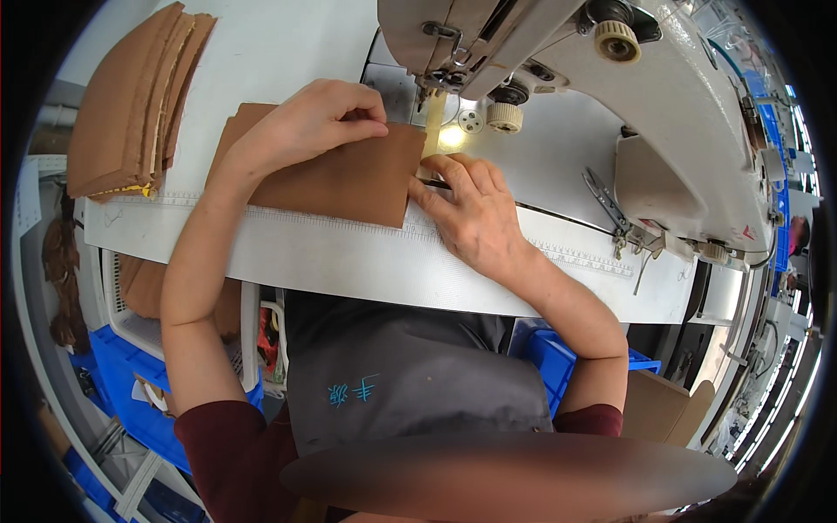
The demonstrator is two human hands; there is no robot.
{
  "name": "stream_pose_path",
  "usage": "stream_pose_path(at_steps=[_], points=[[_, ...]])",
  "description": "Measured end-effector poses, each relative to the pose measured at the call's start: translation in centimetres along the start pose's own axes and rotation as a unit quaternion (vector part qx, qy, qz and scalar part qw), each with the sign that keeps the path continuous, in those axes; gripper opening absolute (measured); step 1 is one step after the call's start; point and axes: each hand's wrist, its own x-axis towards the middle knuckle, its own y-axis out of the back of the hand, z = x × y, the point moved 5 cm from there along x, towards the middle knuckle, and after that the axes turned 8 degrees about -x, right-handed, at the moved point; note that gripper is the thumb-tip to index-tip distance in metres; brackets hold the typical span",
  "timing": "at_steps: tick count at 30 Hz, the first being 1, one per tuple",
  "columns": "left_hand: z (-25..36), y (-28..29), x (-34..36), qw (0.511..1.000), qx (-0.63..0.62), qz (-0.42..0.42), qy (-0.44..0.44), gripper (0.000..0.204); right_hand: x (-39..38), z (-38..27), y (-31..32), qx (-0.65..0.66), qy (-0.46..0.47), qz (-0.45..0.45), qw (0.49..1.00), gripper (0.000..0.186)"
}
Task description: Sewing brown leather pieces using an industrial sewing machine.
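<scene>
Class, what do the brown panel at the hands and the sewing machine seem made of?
Brown panel: perhaps cloth or thin leather, matte; it shows even colour without glare.
Sewing machine: probably painted metal, white, semi-glossy; it catches soft highlights.

Sewing workshop, white sewing machine (684,96), stacked brown panels (118,113)

Lies as a brown, roughly rectangular cloth (336,185) on the white table (349,261). Looks smooth and flat. Runs lengthwise along the printed ruler scale (580,257). Slopes slightly down toward the right.
</scene>
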Motion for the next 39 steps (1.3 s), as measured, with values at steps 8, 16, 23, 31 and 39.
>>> stream_pose_path(at_steps=[8,16,23,31,39], points=[[0.6,-0.3,0.5,0.994,0.017,-0.008,-0.105,0.019,0.2,0.1,-0.1,0.009,-0.004,-0.005,1.0,0.036],[0.8,-0.6,0.7,0.999,0.033,0.015,-0.036,0.024,-0.1,0.0,0.2,0.01,0.004,-0.016,1.0,0.038],[0.8,-0.5,0.9,0.998,0.039,0.046,-0.027,0.026,-0.2,0.3,0.3,0.018,-0.001,-0.018,1.0,0.039],[0.6,-0.4,0.9,0.999,0.013,0.03,-0.039,0.026,-0.2,0.3,0.4,0.017,-0.003,-0.007,1.0,0.038],[0.5,-0.5,0.9,0.999,0.019,0.031,-0.035,0.027,-0.4,1.0,0.2,0.06,-0.049,0.005,0.997,0.043]])
